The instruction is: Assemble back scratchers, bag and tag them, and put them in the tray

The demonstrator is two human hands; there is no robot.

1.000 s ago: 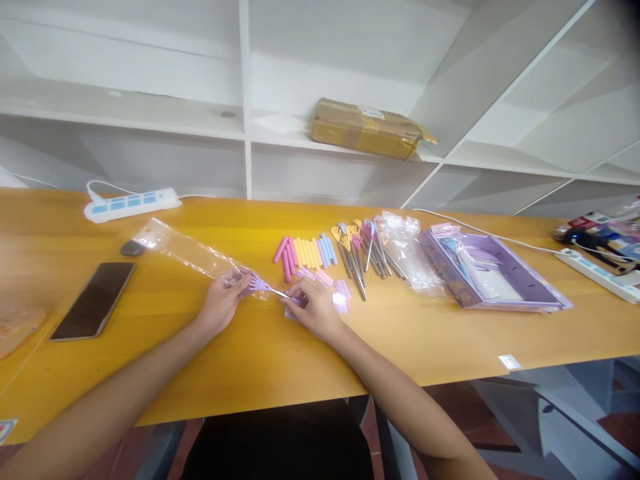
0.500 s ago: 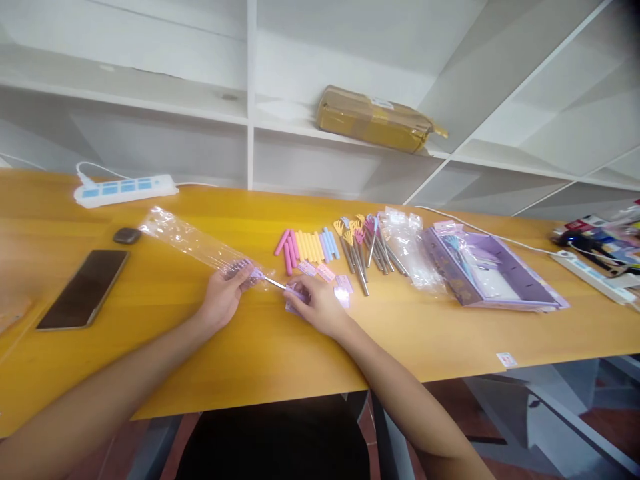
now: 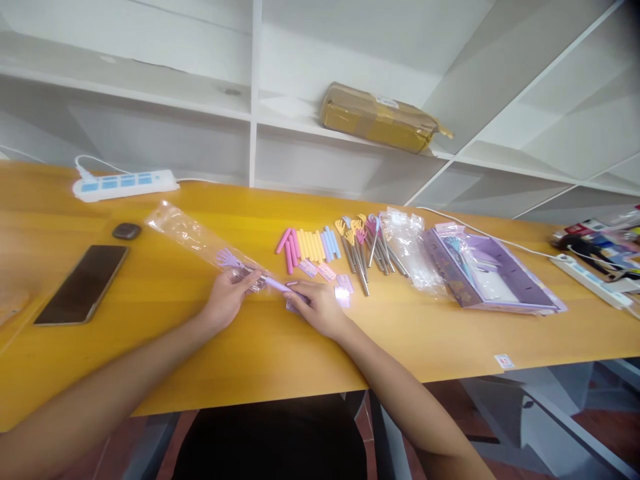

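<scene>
The head camera shows my left hand (image 3: 231, 297) with its fingers pinching the near end of a clear bag (image 3: 183, 230) around the shaft of a purple back scratcher (image 3: 276, 285). The scratcher's claw lies inside the bag; its purple handle sticks out toward my right hand (image 3: 319, 307), whose fingers grasp the handle's far end. Small printed cards (image 3: 345, 283) lie beside that hand, with pink, yellow and blue tubes (image 3: 311, 246) just beyond and a pile of metal-shafted scratchers (image 3: 361, 252) next to them.
</scene>
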